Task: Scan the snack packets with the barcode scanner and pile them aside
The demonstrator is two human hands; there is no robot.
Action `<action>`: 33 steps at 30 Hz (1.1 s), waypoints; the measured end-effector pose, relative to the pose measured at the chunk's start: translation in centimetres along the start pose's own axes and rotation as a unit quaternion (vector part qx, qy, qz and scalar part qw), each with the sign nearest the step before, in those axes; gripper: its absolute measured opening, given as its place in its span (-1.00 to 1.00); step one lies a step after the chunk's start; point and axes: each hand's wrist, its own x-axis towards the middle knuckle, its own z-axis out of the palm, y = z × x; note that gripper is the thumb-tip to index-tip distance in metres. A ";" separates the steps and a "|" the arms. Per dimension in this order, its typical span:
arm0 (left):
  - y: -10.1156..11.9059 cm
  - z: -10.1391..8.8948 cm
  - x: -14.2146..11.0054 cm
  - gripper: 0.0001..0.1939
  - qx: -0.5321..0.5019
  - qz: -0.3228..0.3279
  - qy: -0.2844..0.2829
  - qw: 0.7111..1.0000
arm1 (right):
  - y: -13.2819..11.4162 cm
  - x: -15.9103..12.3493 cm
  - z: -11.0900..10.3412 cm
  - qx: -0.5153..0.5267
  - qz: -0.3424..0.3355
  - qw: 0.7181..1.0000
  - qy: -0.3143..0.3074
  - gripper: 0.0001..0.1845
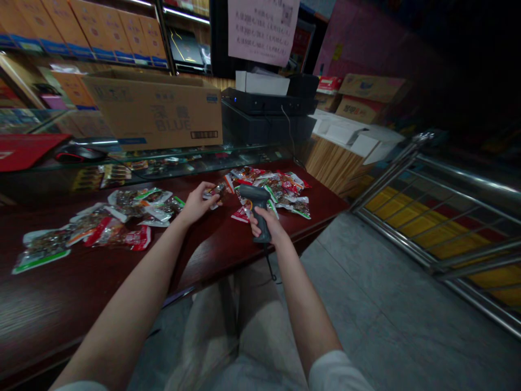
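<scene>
Packets lie in two loose groups on the dark red desk (pixel 211 251), one heaped at the right (pixel 285 187), one strung out at the left (pixel 138 205), with a single packet (pixel 220 191) in the gap between them. That single one is in the left hand (pixel 196 205): thumb and fingertips pinch its near side, the striped end points toward the right group. Can't tell if it is clear of the desk or resting on it. Right hand (pixel 269 224) has the handheld scanner (pixel 254 193), fingers curled round the grip, pressed together rather than spread; head sits just beside the pinched packet and faces roughly its way. Trigger state and any read: can't tell, no beam or screen readout visible. Progress, as a judgement: partway. Both groups hold several packets, so it looks like neither end of the job, with one unit being handled now. Which group is dealt with and which is waiting can't be settled from one still; no mark on the packets separates them. Exact counts not readable either, bags overlap, red, green and orange edges mixed on both sides. Scanner cable (pixel 268 264) hangs below the grip, off the desk edge. Big cardboard box (pixel 171 117) stands behind, contents hidden
</scene>
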 end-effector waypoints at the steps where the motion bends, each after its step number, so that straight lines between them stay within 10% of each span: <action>1: 0.2 0.0 -0.1 -0.55 0.001 0.004 -0.001 1.000 | 0.0 0.0 0.0 -0.002 -0.001 1.000 -0.001 -0.66; 12: 2.0 -0.7 -0.6 -0.49 0.126 0.012 0.024 0.992 | 0.1 -0.2 0.0 -0.005 0.002 1.000 0.006 -0.67; 20: 1.5 -4.3 -1.8 -0.56 0.403 -0.086 0.165 0.896 | -2.0 -0.3 -1.4 0.030 -0.045 0.998 0.037 -0.65; 27: 0.4 -2.3 -1.4 -0.56 0.441 -0.082 -0.010 0.894 | -5.3 1.5 -5.2 0.025 -0.082 0.992 0.095 -0.64; 33: 0.8 -1.0 -1.8 -0.51 0.489 -0.055 0.068 0.868 | -5.4 2.8 -6.3 0.019 -0.064 0.994 0.092 -0.64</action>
